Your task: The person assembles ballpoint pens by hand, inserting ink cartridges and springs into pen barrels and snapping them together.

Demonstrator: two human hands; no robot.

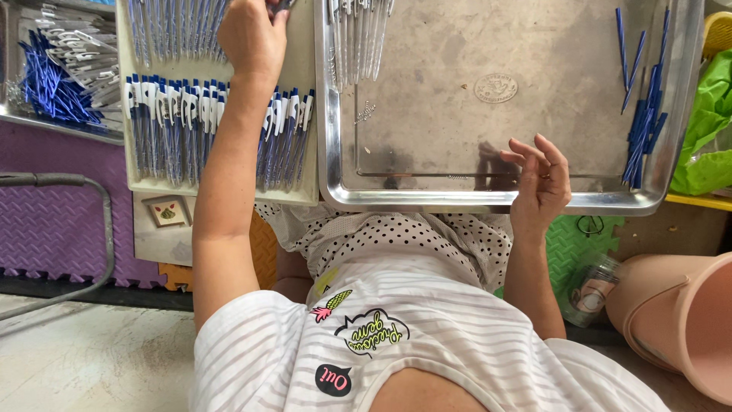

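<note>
Keep the left hand (252,38), its fingers closed on something unidentifiable, level over the pen rows (217,126), while the right hand (540,183), fingers loosely open and empty, steadies the steel tray (496,200).

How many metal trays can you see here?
2. A big metal tray lies under the right hand; a second metal tray with loose pen parts sits far left, cut off by the picture's edge. Others may be hidden.
</note>
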